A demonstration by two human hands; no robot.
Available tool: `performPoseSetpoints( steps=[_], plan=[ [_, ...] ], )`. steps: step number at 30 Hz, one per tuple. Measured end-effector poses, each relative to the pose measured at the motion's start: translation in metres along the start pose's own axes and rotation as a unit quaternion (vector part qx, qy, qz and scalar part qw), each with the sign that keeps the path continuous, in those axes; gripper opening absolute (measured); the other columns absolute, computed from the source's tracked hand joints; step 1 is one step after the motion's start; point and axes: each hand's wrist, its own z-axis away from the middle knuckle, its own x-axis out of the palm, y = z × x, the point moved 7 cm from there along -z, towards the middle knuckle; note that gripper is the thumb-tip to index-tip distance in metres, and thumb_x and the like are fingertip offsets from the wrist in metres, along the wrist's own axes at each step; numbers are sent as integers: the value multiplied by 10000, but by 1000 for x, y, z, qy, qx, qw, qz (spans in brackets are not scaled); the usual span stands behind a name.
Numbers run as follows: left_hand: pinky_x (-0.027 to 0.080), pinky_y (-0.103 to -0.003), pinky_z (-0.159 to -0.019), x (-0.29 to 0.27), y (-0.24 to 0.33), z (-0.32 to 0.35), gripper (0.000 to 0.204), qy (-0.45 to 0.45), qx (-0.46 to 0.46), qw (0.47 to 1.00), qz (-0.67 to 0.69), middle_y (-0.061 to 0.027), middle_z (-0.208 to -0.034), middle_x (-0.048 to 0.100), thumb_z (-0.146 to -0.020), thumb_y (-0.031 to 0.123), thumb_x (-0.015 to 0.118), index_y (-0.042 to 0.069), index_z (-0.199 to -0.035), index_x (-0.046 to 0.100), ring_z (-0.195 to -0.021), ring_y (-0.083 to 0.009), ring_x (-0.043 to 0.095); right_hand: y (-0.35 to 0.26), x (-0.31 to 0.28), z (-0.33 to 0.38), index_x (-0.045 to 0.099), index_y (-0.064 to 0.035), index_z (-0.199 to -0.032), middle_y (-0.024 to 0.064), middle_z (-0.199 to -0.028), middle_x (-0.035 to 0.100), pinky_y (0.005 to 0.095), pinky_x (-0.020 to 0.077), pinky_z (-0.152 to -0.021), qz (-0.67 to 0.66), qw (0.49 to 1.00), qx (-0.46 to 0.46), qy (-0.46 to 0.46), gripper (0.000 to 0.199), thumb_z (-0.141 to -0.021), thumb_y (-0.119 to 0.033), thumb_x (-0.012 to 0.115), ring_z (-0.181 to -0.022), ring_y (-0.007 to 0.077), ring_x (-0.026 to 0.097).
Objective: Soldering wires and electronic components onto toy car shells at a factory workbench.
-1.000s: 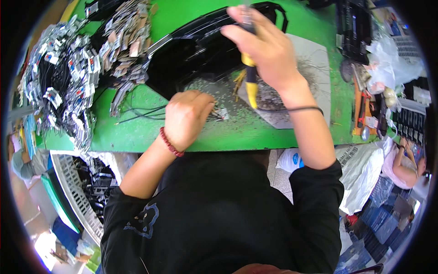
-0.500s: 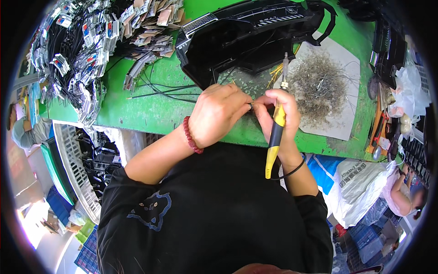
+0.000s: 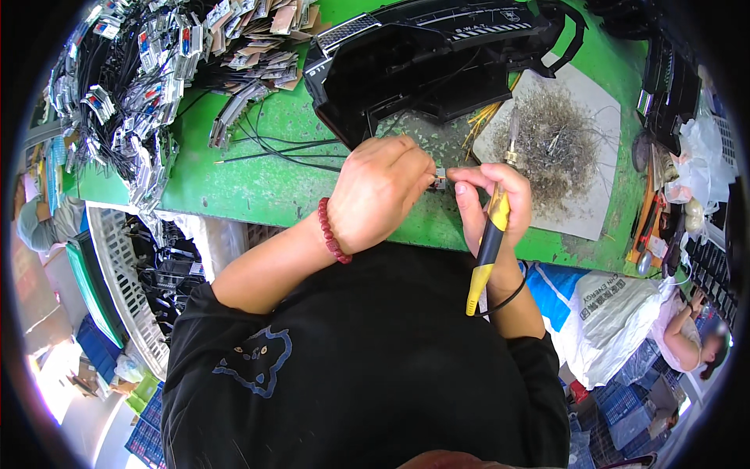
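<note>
From where I stand, the left end of the green-topped table (image 3: 234, 195) carries a tangled bunch of silver strip-like parts with black wires (image 3: 148, 94), and next to it a layered pile of flat silver and brown pieces (image 3: 258, 47). Whether these are finished or waiting, I can't tell. Thin black cables (image 3: 273, 152) run across the tabletop to the left hand (image 3: 383, 187), their far ends lying loose. That hand's grip is pinched tight, thumb and fingertips meeting on a small silver-white piece (image 3: 440, 178), which sits between the two hands. Behind stands a large hollow black plastic shell (image 3: 414, 70). The right hand (image 3: 512, 207) has its grip curled around a yellow-and-black pen-shaped soldering iron (image 3: 490, 242), fingertips reaching close beside the piece; contact is unclear. The iron's tip points away, over a pale sheet (image 3: 605, 180) bearing a dark heap of wire scraps (image 3: 547, 141). I'd judge this piece is partway through: it's in hand, but the iron isn't on it, and any joint made or lacking is too small to see.
</note>
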Motion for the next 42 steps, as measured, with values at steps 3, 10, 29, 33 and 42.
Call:
performPoseSetpoints(
  steps=[3,10,29,33,42],
  plan=[
    [463,-372,-628,0,0,0,108,1,0,1000,5,-95,-780,594,-737,18,683,23,-805,599,-707,-290,578,-4,2,-3,429,-14,-1153,172,-903,666,306,519,-790,6,1000,-25,-8,381,-837,53,631,-844,221,675],
    [463,-373,-620,0,0,0,100,0,5,1000,0,-101,-766,593,-740,18,682,22,-797,600,-696,-294,576,3,6,-2,418,-9,-1159,193,-932,663,314,530,-794,-28,999,24,-14,347,-865,44,594,-868,227,669],
    [464,-373,-618,0,-1,-1,86,14,-15,1000,20,-104,-748,588,-747,11,668,20,-797,599,-689,-295,574,-3,-7,0,538,34,-1051,173,-878,702,299,558,-721,-17,996,-37,75,252,-818,53,633,-798,232,706],
    [468,-365,-617,0,-2,-2,83,13,-21,999,27,-105,-745,590,-752,11,668,14,-803,602,-691,-293,575,-8,-2,0,543,24,-1060,170,-882,703,294,563,-715,39,996,-75,42,293,-793,59,657,-808,228,710],
    [469,-364,-614,0,-2,-3,78,15,-28,999,30,-108,-733,582,-759,3,663,12,-800,597,-691,-292,576,-13,-4,1,598,-27,-1007,89,-826,721,243,471,-524,110,985,-127,47,265,-761,-5,694,-637,171,678]
  ],
)
